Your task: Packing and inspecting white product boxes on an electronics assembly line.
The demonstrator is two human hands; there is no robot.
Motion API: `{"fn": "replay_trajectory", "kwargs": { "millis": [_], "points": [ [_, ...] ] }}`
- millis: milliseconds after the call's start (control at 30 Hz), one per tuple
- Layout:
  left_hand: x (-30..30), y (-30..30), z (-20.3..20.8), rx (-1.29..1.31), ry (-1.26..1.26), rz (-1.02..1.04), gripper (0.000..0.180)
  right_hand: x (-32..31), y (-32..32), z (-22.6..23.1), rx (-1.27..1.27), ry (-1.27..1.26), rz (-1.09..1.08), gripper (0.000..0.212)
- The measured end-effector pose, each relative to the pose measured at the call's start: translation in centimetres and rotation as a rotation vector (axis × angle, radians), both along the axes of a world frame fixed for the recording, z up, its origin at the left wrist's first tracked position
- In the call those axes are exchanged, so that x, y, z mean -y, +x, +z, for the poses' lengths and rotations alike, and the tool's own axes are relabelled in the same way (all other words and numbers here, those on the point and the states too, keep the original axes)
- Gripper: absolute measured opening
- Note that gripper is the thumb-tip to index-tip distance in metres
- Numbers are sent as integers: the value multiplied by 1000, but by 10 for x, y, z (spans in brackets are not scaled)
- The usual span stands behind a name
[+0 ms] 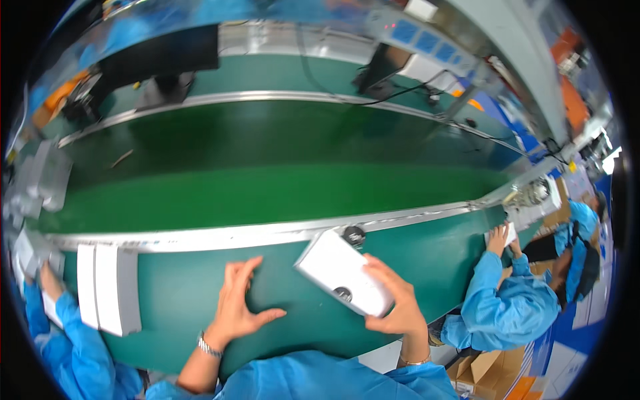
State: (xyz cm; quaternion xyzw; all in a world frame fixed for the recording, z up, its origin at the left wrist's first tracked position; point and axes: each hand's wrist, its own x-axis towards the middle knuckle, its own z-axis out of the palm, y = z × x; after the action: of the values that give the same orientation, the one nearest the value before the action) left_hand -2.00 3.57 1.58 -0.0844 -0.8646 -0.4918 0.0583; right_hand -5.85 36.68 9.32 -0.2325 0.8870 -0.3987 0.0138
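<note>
My right hand (395, 300) grips the near right end of a white box (337, 268), thumb on the near edge and fingers over its top. The box lies at a slant over the green bench (193, 287), and a round black label shows near its held end. Whether the box touches the bench I cannot tell. Beside its far end is a round black object (354, 235), close to the metal rail. My left hand (238, 303) hovers left of the box, fingers and thumb spread apart with nothing between them. Two white boxes (108, 288) stand side by side further left.
Beyond the metal rail (267, 235) runs a green conveyor belt (287, 193). A co-worker at the right (510, 300) handles a small white box; another person's hand (50, 281) is at grey-white boxes at far left. A dark monitor (160, 57) stands at the back, and cardboard boxes (490, 373) sit lower right.
</note>
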Motion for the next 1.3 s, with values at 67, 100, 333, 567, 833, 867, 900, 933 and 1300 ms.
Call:
{"fn": "replay_trajectory", "kwargs": {
  "millis": [67,100,333,567,833,867,900,933,1300],
  "points": [
    [17,0,7,90,-14,-68,132,36,-3,-2,47,6,267,79],
    [25,7,8,103,20,-97,133,51,-5,-5,121,7,388,76],
    [37,33,-19,65,94,-33,92,88,5,1,-128,97,379,49],
    [32,28,-29,-74,71,-10,87,107,36,-19,-285,228,211,18],
    [33,30,-30,-102,68,18,83,117,45,-24,-361,311,183,16],
    [33,30,-30,-114,65,19,83,117,47,-25,-341,324,195,17],
    [33,29,-30,-129,61,18,83,117,47,-25,-325,336,204,18],
    [33,29,-30,-128,61,19,83,117,46,-25,-308,336,225,18],
    [33,29,-23,-68,48,40,84,108,32,-36,-308,46,339,16]
  ]
}}
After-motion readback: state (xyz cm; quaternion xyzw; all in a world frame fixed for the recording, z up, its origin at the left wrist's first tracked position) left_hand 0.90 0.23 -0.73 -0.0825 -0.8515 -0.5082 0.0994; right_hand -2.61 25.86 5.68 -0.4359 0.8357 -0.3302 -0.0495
